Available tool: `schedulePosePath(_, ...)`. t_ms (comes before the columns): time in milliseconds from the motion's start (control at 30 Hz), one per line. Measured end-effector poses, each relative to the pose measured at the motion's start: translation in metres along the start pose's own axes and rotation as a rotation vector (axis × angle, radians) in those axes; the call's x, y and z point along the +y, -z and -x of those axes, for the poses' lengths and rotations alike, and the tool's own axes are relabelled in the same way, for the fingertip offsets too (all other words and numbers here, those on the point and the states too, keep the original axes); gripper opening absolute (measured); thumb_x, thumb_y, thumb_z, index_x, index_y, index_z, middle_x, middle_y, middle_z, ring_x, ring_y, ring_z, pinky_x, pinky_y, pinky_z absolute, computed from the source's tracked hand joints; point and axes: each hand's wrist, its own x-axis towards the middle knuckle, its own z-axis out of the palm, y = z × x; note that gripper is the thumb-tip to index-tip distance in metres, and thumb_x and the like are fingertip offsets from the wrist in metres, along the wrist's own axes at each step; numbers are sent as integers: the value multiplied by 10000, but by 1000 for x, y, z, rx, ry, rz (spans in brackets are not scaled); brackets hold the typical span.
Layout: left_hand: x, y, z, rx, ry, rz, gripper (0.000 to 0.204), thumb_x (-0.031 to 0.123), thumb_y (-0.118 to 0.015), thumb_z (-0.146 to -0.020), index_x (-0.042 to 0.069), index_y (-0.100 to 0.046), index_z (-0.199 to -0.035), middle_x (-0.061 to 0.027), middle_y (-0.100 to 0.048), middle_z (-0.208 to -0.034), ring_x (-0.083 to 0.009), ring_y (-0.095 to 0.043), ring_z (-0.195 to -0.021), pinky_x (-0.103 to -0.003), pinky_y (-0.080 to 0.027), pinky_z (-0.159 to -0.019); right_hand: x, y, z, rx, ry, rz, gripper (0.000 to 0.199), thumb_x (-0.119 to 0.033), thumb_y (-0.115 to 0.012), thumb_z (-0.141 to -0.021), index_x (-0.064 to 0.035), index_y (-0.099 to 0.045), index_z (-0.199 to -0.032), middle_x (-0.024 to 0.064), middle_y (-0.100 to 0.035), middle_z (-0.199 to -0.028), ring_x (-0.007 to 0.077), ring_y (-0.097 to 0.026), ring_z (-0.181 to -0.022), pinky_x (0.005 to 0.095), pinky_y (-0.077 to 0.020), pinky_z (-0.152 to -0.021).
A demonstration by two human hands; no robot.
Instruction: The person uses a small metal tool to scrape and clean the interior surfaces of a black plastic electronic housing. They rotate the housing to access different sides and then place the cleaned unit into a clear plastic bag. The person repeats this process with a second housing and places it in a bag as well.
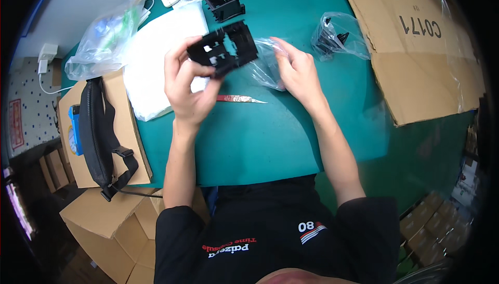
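Left hand [188, 84] was closed on a black plastic frame [223, 49], thumb on the near face, fingers wrapped behind its left edge; the frame was held tilted above the green table [270, 138], clear of it. Right hand [294, 68] pinched a clear bag [266, 61], which touched the frame's right end; could not tell whether that end sat inside the bag mouth or just beside it. A thin blade [240, 99] with a reddish handle lay on the table just below both hands, point toward the right. Farther out: a second bagged black part [337, 35] to the right, two more black frames [224, 3] at the far edge, a white sheet [156, 60] and a bag of green and white items [106, 37] to the left, a black strap bag [101, 133] on a carton, and flat cardboard [416, 50] at right. Risks, as judged: the grip was one-sided, so a tug on the film could twist the frame out of the fingers; the frame's open ribs could snag or tear the thin bag; the blade lay close under the wrists, and a lowered hand could meet its edge.
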Motion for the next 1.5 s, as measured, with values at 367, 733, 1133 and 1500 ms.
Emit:
schedulePosePath(367,15,-1,6,-347,-80,-76,609,11,-866,-646,28,-651,-1215,-181,-568,-1337,-375,-593,-1227,-448,-508,-1025,12,-15,-1,-195,23,-455,464,-311,-467,-1100,15,-592,-1405,74,-748,-922,134,-649,-766,328,-540,-721)
schedulePosePath(733,31,2,-2,-464,-46,-201,594,-28,-781,-569,0,-614,-1139,-193,-629,-1300,-395,-608,-1202,-462,-511,-1011,-13,-9,15,73,294,156,367,-152,-543,-1050,-71,-638,-1395,144,-706,-879,175,-645,-654,350,-525,-623)
schedulePosePath(1133,24,-12,17,-106,-39,-596,582,86,-842,-553,72,-651,-1102,-121,-544,-1090,-335,-540,-974,-453,-441,-834,-27,-29,34,110,379,141,246,-13,-692,-811,-43,-594,-1035,130,-634,-937,324,-689,-725,432,-570,-631)
schedulePosePath(1500,10,-17,22,96,-4,-278,767,335,-1024,-527,51,-613,-1110,-97,-514,-1051,-260,-539,-965,-367,-485,-777,-13,-57,41,53,367,-303,319,8,-669,-783,1,-502,-1054,185,-571,-945,296,-642,-798,389,-549,-719)
